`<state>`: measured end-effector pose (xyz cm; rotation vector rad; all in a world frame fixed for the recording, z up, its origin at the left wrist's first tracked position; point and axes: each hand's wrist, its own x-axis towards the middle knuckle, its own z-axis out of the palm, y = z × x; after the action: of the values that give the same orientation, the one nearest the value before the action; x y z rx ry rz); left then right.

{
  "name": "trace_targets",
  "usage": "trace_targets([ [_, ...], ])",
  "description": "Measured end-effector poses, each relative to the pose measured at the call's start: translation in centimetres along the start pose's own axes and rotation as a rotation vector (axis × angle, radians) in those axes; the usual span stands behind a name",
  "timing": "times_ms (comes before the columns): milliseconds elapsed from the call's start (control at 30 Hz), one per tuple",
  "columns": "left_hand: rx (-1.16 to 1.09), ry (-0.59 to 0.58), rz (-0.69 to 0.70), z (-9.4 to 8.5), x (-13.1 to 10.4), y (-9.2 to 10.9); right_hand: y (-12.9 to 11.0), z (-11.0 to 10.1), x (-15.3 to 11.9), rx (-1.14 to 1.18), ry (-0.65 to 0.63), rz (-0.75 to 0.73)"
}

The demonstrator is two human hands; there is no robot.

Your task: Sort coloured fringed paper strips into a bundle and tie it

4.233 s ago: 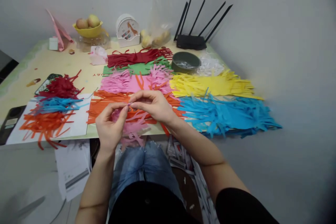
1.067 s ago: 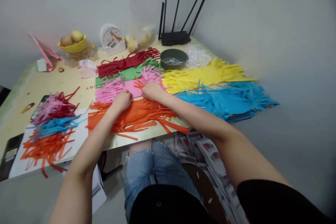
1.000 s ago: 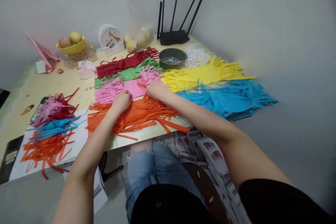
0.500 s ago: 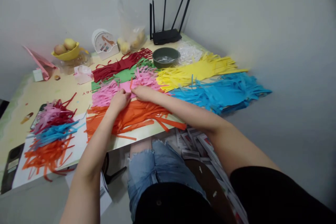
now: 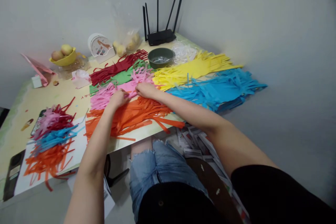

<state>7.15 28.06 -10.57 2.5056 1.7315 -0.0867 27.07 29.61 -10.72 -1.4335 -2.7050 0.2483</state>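
Note:
A pink fringed sheet (image 5: 128,86) lies at the middle of the table, cut strips fanning out at both ends. At its near edge my left hand (image 5: 120,98) is closed, fingertips pinching the sheet, with a small orange sliver beside them. Just to the right, my right hand (image 5: 146,90) is closed too, its fingertips pressed together on the same edge. Small details at the fingertips are blurred. An orange fringed stack (image 5: 133,113) lies below both hands. Farther back are a green fringed sheet (image 5: 123,76) and a dark red one (image 5: 119,66).
Yellow (image 5: 196,69) and blue fringed sheets (image 5: 223,89) spread right. A dark green bowl (image 5: 161,63) and a black router (image 5: 161,37) stand behind. Left are loose cut strips (image 5: 55,136) on white paper, a phone (image 5: 13,173) and a yellow fruit bowl (image 5: 63,60).
My hands have moved slightly apart along the pink sheet's near edge. An orange sliver that stood upright by my right fingertips now shows lower, near my left ones. The view has shifted slightly.

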Motion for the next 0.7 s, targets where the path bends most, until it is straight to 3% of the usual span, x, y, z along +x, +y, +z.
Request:
trace_targets([
  [200, -0.086, -0.026, 0.006, -0.3, 0.8, -1.0, 0.3, -0.4, 0.3, 0.083, -0.016, 0.052],
  [500, -0.132, 0.003, -0.098, -0.7, 0.8, -0.6, 0.5, -1.0, 0.3, 0.108, 0.007, 0.060],
  [600, -0.125, 0.071, -0.158, -0.1, 0.9, -0.3, -1.2, -1.6, -0.9, 0.096, 0.068, 0.009],
  [700, -0.140, 0.161, -0.220, 0.0, 1.0, -0.1, -4.5, -1.2, -2.1, 0.102, 0.095, -0.127],
])
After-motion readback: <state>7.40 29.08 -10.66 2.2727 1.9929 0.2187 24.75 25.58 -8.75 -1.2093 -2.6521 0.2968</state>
